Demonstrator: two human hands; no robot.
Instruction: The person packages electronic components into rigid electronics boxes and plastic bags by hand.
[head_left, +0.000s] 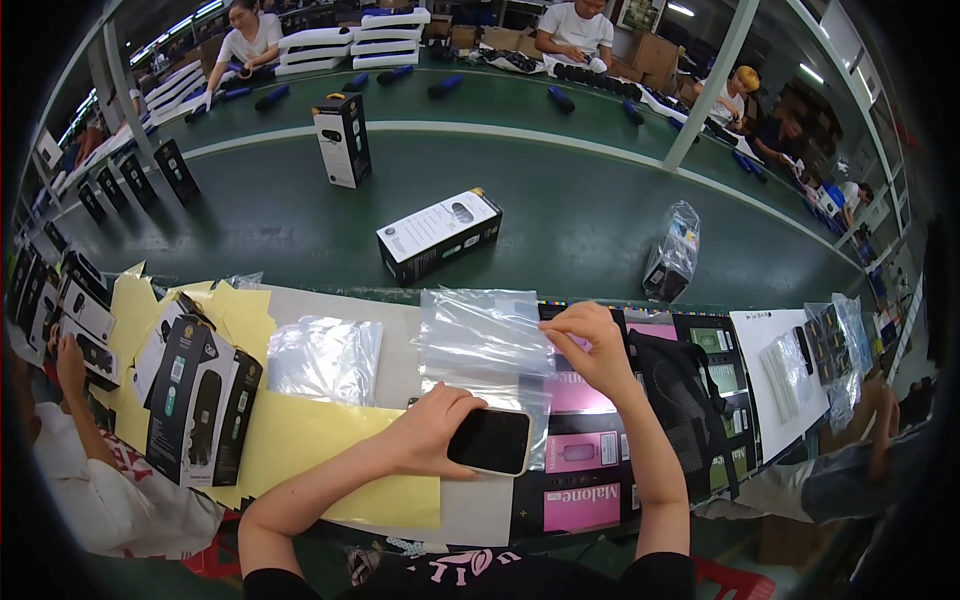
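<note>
My left hand (pixel 436 430) comes in from the lower left, its fingers and thumb curled around the left end of a phone (pixel 492 441) with a dark screen and pale case. The phone lies flat over the lower part of a transparent plastic bag (pixel 478 330), spread on the grey-white worktop sheet. At the bag's upper right edge my right hand (pixel 590 345) is closed in a pinch on the film. A stack of similar plastic bags (pixel 325 360) rests left of it. Beneath my right forearm are pink and black printed sheets (pixel 582 452).
Black-and-white boxes (pixel 200 405) stand on yellow sheets (pixel 340 465) at the left, beside a co-worker's hand (pixel 70 365). Beyond, a green conveyor belt (pixel 560 220) carries a lying box (pixel 440 235), an upright box (pixel 342 142) and a plastic-wrapped box (pixel 673 252). A black mesh bag (pixel 680 410) sits right.
</note>
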